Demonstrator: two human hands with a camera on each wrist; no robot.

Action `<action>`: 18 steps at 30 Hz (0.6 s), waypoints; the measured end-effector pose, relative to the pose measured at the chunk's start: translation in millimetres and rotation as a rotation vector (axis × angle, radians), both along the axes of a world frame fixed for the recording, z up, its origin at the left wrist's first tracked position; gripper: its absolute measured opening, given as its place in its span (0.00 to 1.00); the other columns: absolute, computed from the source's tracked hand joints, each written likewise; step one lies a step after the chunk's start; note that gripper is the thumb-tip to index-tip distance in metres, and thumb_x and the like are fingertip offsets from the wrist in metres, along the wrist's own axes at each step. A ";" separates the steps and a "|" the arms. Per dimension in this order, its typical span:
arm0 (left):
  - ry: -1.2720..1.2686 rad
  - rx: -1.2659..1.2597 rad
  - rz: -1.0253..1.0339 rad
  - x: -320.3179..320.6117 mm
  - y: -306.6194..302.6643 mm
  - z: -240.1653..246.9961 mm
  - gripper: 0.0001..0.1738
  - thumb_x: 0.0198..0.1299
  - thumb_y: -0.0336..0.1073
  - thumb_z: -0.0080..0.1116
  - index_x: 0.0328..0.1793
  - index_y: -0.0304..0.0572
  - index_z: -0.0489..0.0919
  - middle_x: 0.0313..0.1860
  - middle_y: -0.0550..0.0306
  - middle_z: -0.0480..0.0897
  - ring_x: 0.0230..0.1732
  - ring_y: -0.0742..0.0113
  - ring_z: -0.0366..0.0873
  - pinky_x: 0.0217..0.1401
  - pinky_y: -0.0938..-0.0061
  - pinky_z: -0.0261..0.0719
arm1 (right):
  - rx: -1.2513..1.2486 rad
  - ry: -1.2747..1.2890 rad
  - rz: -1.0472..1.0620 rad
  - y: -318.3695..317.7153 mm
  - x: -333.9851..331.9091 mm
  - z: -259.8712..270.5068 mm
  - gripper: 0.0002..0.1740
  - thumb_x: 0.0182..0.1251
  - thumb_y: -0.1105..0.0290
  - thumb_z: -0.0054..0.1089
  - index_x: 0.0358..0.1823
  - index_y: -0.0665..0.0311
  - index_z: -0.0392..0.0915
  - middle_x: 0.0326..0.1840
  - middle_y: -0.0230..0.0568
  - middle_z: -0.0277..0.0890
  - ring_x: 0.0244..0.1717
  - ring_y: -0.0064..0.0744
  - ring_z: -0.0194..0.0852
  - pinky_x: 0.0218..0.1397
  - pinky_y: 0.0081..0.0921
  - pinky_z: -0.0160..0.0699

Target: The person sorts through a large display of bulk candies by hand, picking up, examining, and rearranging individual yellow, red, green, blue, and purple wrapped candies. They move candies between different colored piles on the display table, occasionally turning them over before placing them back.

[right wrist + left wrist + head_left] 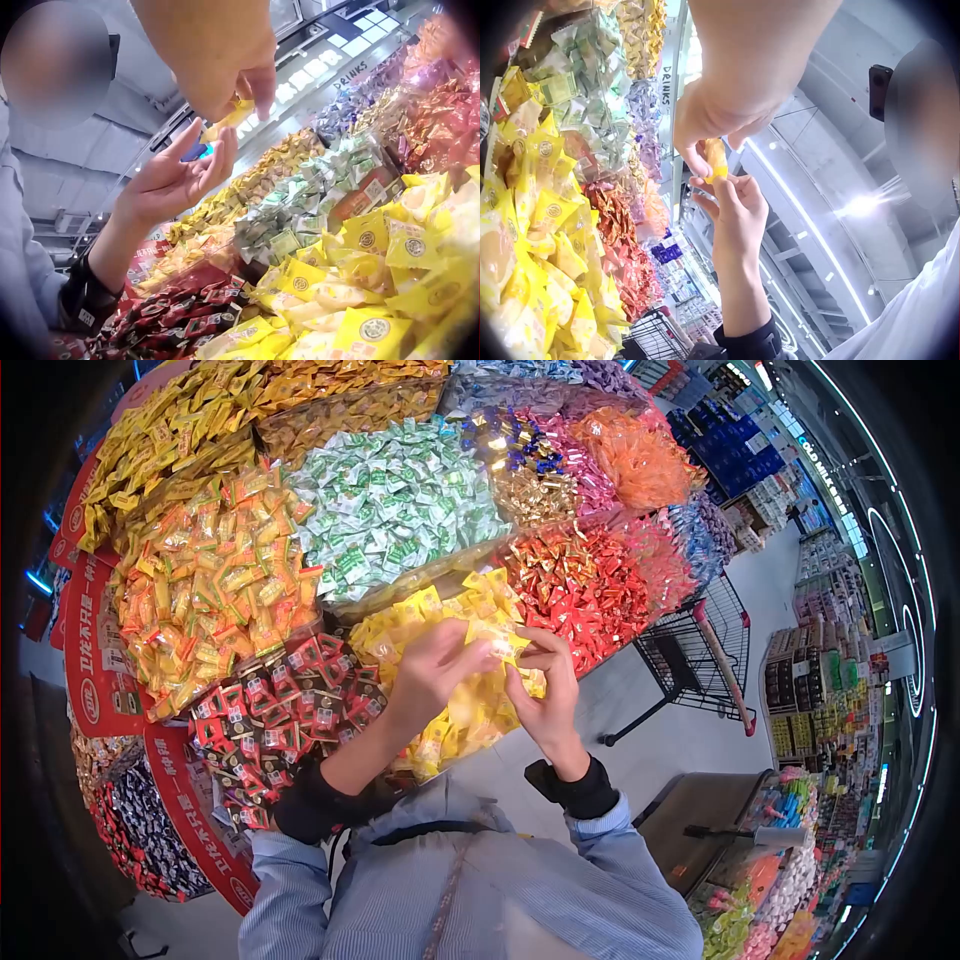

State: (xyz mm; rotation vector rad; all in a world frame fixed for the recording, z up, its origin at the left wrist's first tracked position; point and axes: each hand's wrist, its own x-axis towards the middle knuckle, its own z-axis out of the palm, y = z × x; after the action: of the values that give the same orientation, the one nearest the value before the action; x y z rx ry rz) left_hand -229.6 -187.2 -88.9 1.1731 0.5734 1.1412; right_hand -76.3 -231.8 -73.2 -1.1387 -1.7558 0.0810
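Both hands meet at a small yellow candy packet [497, 644] above the bin of yellow packets [440, 745]. My left hand [432, 668] pinches its left end between thumb and fingers. From the other side my right hand [550, 700] grips the packet's right end with thumb and fingertips. In the right wrist view the packet [232, 120] stretches between the fingertips of the two hands, and the left palm [176, 180] faces up below it. The left wrist view shows the packet [716, 157] partly covered by fingers.
Dark red packets [290, 700], orange ones [215, 580], green-white ones [400, 500] and red ones [570, 585] fill neighbouring bins. A shopping cart [700, 650] stands at the right. Behind it are stocked shelves [820, 690]; a brown-topped stand [700, 825] is at lower right.
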 end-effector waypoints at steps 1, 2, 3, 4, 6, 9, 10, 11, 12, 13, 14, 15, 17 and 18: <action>0.021 0.021 0.009 1.4 -0.4 -0.7 0.09 0.58 0.27 0.56 0.41 0.29 0.70 0.28 0.58 0.71 0.36 0.73 0.78 0.34 0.81 0.75 | -0.063 0.285 0.048 -2.8 -4.9 2.2 0.14 0.52 0.83 0.60 0.39 0.68 0.68 0.50 0.50 0.70 0.44 0.37 0.72 0.43 0.27 0.74; 0.042 0.043 0.016 1.5 -0.7 -2.4 0.09 0.58 0.27 0.56 0.41 0.29 0.70 0.28 0.58 0.71 0.36 0.74 0.77 0.33 0.81 0.75 | -0.128 0.571 0.091 -6.1 -14.7 5.0 0.15 0.53 0.83 0.59 0.42 0.68 0.68 0.50 0.49 0.70 0.46 0.34 0.71 0.43 0.25 0.74; 0.065 0.065 0.022 1.8 -1.7 -3.1 0.09 0.58 0.27 0.57 0.41 0.28 0.71 0.28 0.58 0.71 0.35 0.75 0.77 0.32 0.81 0.75 | -0.192 0.858 0.131 -9.2 -18.9 6.0 0.15 0.54 0.83 0.58 0.44 0.68 0.67 0.50 0.48 0.70 0.49 0.31 0.70 0.44 0.23 0.74; 0.083 0.003 0.016 2.2 -4.6 -1.6 0.10 0.57 0.27 0.58 0.41 0.29 0.72 0.28 0.59 0.71 0.31 0.78 0.74 0.29 0.80 0.73 | -0.255 0.920 0.169 -11.7 -15.9 2.0 0.19 0.57 0.82 0.56 0.51 0.69 0.66 0.48 0.44 0.71 0.47 0.26 0.71 0.44 0.20 0.73; 0.025 -0.115 0.014 6.8 -12.2 8.2 0.10 0.56 0.28 0.58 0.42 0.29 0.73 0.29 0.60 0.73 0.31 0.79 0.74 0.29 0.80 0.73 | -0.440 0.981 0.257 -15.0 -1.9 -5.0 0.19 0.59 0.82 0.56 0.52 0.70 0.65 0.48 0.44 0.71 0.46 0.26 0.71 0.44 0.18 0.73; 0.113 -0.099 -0.030 5.0 -14.2 10.2 0.12 0.56 0.28 0.59 0.44 0.30 0.73 0.31 0.59 0.75 0.32 0.77 0.76 0.33 0.80 0.76 | -0.519 1.020 0.230 -15.3 4.2 -6.4 0.15 0.62 0.78 0.55 0.50 0.70 0.68 0.41 0.38 0.75 0.41 0.21 0.73 0.38 0.16 0.73; 0.172 -0.062 -0.052 4.0 -14.4 9.7 0.12 0.56 0.28 0.59 0.45 0.30 0.73 0.32 0.59 0.76 0.33 0.76 0.77 0.35 0.80 0.78 | -0.521 1.028 0.187 -15.2 6.8 -6.9 0.14 0.62 0.78 0.56 0.49 0.70 0.70 0.39 0.37 0.75 0.38 0.20 0.73 0.37 0.15 0.73; 0.116 -0.110 -0.085 5.8 -16.4 10.5 0.12 0.56 0.28 0.59 0.45 0.29 0.73 0.33 0.58 0.77 0.35 0.74 0.78 0.36 0.80 0.79 | -0.522 1.037 0.142 -15.0 9.7 -7.6 0.12 0.62 0.77 0.57 0.47 0.70 0.72 0.36 0.35 0.76 0.36 0.18 0.73 0.35 0.15 0.72; 0.060 -0.159 -0.119 8.6 -19.8 11.6 0.13 0.56 0.28 0.58 0.45 0.29 0.73 0.33 0.57 0.78 0.36 0.73 0.79 0.37 0.80 0.79 | -0.509 0.993 0.113 -14.0 13.0 -9.4 0.10 0.62 0.76 0.57 0.44 0.70 0.73 0.34 0.33 0.76 0.33 0.17 0.72 0.34 0.14 0.71; 0.004 -0.208 -0.152 10.4 -22.7 11.8 0.13 0.56 0.28 0.58 0.45 0.29 0.73 0.34 0.56 0.78 0.37 0.71 0.80 0.38 0.79 0.80 | -0.495 0.950 0.084 -11.7 16.7 -11.7 0.08 0.61 0.75 0.58 0.42 0.69 0.75 0.31 0.31 0.76 0.31 0.15 0.71 0.32 0.13 0.71; 0.006 -0.220 -0.177 11.2 -24.8 9.9 0.12 0.57 0.28 0.58 0.44 0.28 0.73 0.34 0.56 0.78 0.37 0.70 0.80 0.38 0.79 0.80 | -0.481 0.907 0.056 -9.7 19.9 -12.7 0.07 0.61 0.75 0.59 0.39 0.69 0.76 0.29 0.30 0.76 0.28 0.14 0.71 0.30 0.12 0.70; 0.007 -0.233 -0.202 12.6 -27.0 6.4 0.11 0.57 0.28 0.58 0.43 0.28 0.72 0.35 0.55 0.79 0.38 0.68 0.81 0.37 0.79 0.79 | -0.507 0.866 0.045 -8.5 22.3 -10.8 0.06 0.61 0.74 0.59 0.38 0.69 0.77 0.28 0.29 0.75 0.27 0.13 0.70 0.29 0.12 0.69; 0.022 -0.234 -0.244 15.5 -31.3 -0.3 0.10 0.57 0.27 0.57 0.41 0.28 0.72 0.35 0.54 0.79 0.38 0.67 0.82 0.37 0.79 0.79 | -0.561 0.783 0.023 -6.1 27.5 -4.8 0.05 0.61 0.74 0.60 0.34 0.69 0.78 0.26 0.28 0.75 0.25 0.11 0.68 0.27 0.10 0.67; 0.037 -0.221 -0.261 16.8 -33.3 -3.3 0.09 0.57 0.27 0.57 0.41 0.28 0.71 0.35 0.53 0.79 0.38 0.66 0.82 0.37 0.79 0.79 | -0.629 0.746 0.050 -4.8 31.8 -3.2 0.06 0.61 0.72 0.60 0.34 0.68 0.78 0.25 0.26 0.73 0.24 0.10 0.66 0.25 0.10 0.66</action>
State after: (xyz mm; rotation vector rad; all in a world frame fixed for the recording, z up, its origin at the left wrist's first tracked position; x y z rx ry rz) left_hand -212.8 -220.5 -92.3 1.0444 0.5421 0.8140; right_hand -44.5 -236.6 -76.4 -1.2677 -1.0921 1.0137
